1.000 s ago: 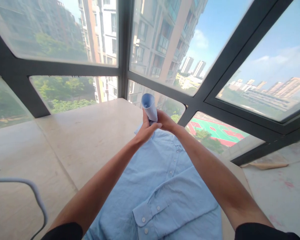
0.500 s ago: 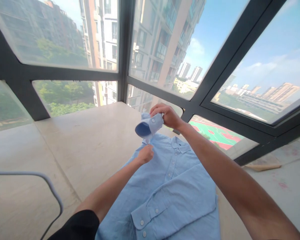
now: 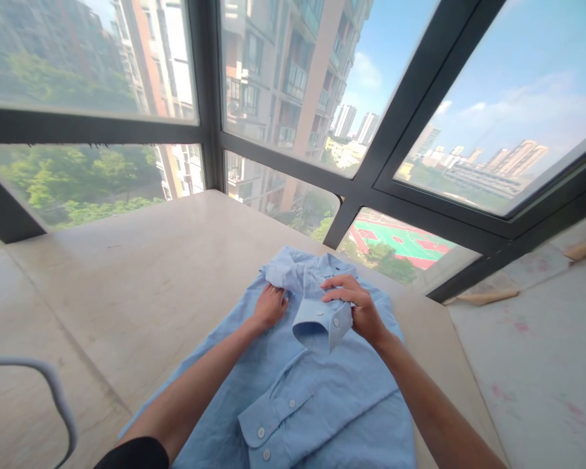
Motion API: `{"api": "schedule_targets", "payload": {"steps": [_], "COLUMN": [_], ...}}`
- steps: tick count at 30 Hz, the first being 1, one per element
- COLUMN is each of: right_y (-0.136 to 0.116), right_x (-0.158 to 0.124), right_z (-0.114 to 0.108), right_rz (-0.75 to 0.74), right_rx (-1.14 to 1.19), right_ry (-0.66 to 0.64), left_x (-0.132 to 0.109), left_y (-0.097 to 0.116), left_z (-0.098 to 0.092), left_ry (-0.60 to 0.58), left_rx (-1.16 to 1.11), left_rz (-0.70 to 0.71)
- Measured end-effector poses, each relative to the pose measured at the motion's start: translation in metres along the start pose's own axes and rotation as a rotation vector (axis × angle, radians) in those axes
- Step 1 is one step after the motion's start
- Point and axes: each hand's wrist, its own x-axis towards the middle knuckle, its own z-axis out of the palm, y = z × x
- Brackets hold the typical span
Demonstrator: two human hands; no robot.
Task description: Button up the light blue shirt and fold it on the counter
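A light blue button-up shirt [image 3: 356, 397] lies spread on the pale ledge, its collar [image 3: 329, 264] toward the window. One sleeve lies folded across its front, with a buttoned cuff [image 3: 266, 426] near me. My right hand [image 3: 364, 311] grips the other sleeve just behind its cuff [image 3: 317, 326], whose round opening faces me, raised a little over the chest. Close to the shoulder, my left hand [image 3: 272, 305] has its fingers closed on the bunched cloth of that same sleeve [image 3: 286, 270]. A ring shows on one left finger.
A pale stone ledge [image 3: 141, 280] runs under the shirt up to dark window frames [image 3: 288, 156]. At the lower left a grey cable [image 3: 53, 384] curves over it. On the right stands a wall with faded flowered covering [image 3: 532, 352], peeling at its edge.
My right hand has brought the cuff from beyond the shoulder toward me and down over the shirt's chest. My left hand stays near the shoulder. The view has turned slightly right.
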Motion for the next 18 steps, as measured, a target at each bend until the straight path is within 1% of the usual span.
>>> {"api": "schedule_targets", "payload": {"steps": [3, 6, 8, 9, 11, 14, 16, 18], "right_y": [-0.004, -0.009, -0.009, -0.006, 0.001, 0.016, 0.029, 0.044], "right_x": [-0.024, -0.047, -0.06, -0.065, -0.07, -0.066, -0.056, -0.041], "right_z": [0.004, 0.009, 0.014, 0.016, 0.021, 0.029, 0.037, 0.048], "right_rz": [-0.079, -0.119, -0.117, -0.103, -0.036, 0.186, 0.368, 0.548], "right_rx": [0.035, -0.049, -0.094, -0.091, -0.028, 0.123, 0.211, 0.294], "right_ry": [-0.216, -0.435, -0.536, -0.563, -0.557, -0.422, -0.331, -0.257], "left_x": [0.005, 0.016, 0.02, 0.021, 0.021, 0.016, 0.015, 0.014], "left_y": [-0.008, -0.014, -0.019, -0.021, -0.024, -0.027, -0.028, -0.027], "left_z": [-0.003, -0.014, -0.023, -0.027, -0.037, -0.049, -0.055, -0.06], "left_ry": [0.019, 0.059, 0.078, 0.084, 0.095, 0.151, 0.215, 0.263], "left_rx": [-0.175, -0.337, -0.425, -0.458, -0.502, -0.495, -0.433, -0.345], "left_rz": [-0.099, -0.245, -0.358, -0.412, -0.506, -0.599, -0.617, -0.585]}}
